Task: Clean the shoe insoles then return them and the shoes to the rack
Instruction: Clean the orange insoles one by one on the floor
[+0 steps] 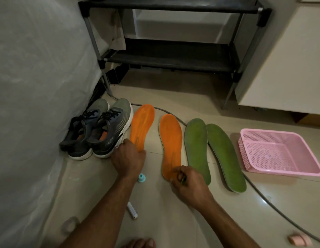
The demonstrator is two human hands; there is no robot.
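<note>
Two orange insoles lie side by side on the tiled floor. My left hand (128, 158) covers and grips the heel of the left orange insole (142, 122). My right hand (188, 181) pinches the heel of the right orange insole (171, 140), and a small dark thing shows between its fingers. To their right, two green insoles (196, 149) (225, 156) lie flat. A pair of grey and black sneakers (102, 133) stands to the left, against a plastic-covered surface. The black shoe rack (173, 58) stands behind, its shelves bare.
A pink perforated basket (277, 153) sits at the right. A grey cable (259, 187) runs across the floor under the insoles. A teal cap (142, 177) and a white tube (132, 210) lie near my left forearm. A white cabinet (284, 59) stands beside the rack.
</note>
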